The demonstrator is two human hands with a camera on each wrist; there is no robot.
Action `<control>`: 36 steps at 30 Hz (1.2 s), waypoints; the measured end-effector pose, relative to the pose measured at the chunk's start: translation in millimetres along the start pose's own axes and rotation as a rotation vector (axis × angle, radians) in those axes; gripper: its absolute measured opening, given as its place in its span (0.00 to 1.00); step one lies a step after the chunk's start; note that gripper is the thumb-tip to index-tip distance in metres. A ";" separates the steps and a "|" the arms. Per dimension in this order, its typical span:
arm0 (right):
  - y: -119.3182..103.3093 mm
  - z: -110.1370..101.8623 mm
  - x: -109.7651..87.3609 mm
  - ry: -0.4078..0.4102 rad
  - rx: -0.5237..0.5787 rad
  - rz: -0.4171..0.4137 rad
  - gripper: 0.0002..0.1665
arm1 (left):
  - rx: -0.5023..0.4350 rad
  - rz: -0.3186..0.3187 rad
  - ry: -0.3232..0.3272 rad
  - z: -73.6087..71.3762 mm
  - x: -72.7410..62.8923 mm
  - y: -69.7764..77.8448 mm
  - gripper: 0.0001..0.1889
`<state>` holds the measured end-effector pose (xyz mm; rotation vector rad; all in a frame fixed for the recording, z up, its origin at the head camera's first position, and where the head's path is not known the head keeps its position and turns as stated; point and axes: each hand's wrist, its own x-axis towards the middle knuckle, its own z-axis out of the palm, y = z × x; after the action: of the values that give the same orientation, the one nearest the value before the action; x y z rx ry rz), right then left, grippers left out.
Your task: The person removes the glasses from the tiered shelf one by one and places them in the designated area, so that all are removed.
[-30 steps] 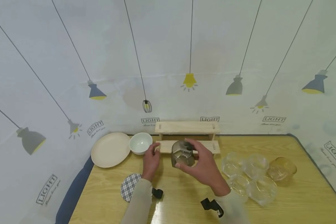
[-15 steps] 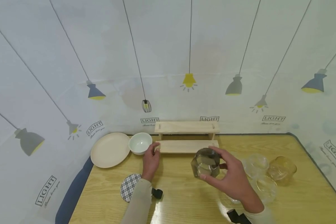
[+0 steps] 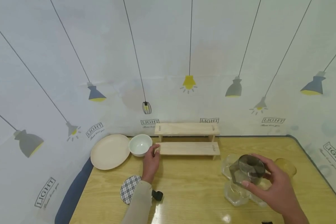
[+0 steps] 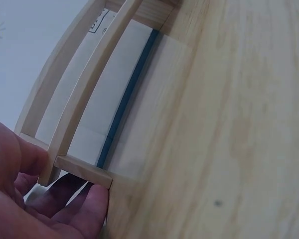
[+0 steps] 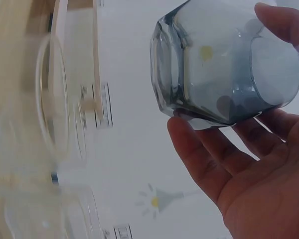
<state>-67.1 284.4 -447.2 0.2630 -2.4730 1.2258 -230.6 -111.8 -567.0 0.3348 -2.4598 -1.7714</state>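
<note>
A two-step wooden rack [image 3: 187,148] stands against the back wall. My left hand [image 3: 151,164] grips the left end of its lower step; in the left wrist view the thumb and curled fingers [image 4: 92,211] are around the end piece. My right hand [image 3: 281,186] holds a smoky grey faceted glass [image 3: 235,175] in the air, thumb on one side and fingers on the other. In the right wrist view, the grey glass [image 5: 214,64] lies tilted sideways in the hand. Below it, clear glasses [image 3: 235,194] stand on the table, partly hidden by the hand and the grey glass.
An amber glass [image 3: 287,168] stands at the right, partly behind the right hand. On the left are a cream plate [image 3: 110,152], a pale bowl [image 3: 140,145] and a checked round mat [image 3: 128,189] beside the left forearm. The wooden table [image 3: 184,193] reaches the wall.
My right hand has carried the grey glass from in front of the rack rightward to over the clear glasses. My left hand has stayed at the rack's left end.
</note>
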 end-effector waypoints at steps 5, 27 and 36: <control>16.9 -27.0 -9.1 0.047 -0.070 0.088 0.53 | -0.003 -0.005 -0.012 0.2 -0.7 -0.2 0.18; 101.4 -66.0 -61.7 0.197 -0.144 0.554 0.53 | 0.009 0.023 -0.013 2.3 -1.5 0.1 0.17; 97.7 -69.5 -63.2 0.337 -0.115 0.767 0.54 | -0.009 0.022 -0.016 0.2 -3.2 0.1 0.16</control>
<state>-24.1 399.1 -505.2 -0.9253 -2.3745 1.2350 -227.5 -110.9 -566.8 0.2923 -2.4565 -1.7826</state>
